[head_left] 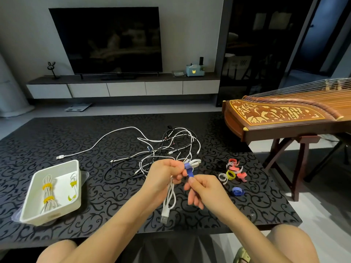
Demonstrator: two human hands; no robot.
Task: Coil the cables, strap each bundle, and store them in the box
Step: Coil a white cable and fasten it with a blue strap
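– While the blue fabric strap was only partly wrapped, where was the coiled white USB cable?

– It was held off the black scroll-patterned table, above the near edge and about midway along. Its loops hung below the left hand, with the metal plug lowest.

– How would it handle?

– Light and limp, I'd judge, with a smooth jacket. The loops could slide apart unless pinched close beside the strap, so the top of the bundle looked the right place to hold.

– And the hands?

– The left was closed round the top of the loops, just beside the strap. The right hand pinched the strap's free tail between thumb and forefinger, and its other fingers hung loosely, close together rather than spread.

– And elsewhere?

– The white rectangular plastic box sat by the near left corner, holding two white bundles tied with yellow straps. A tangle of loose black and white cables lay mid-table. Spare coloured straps lay towards the right edge.
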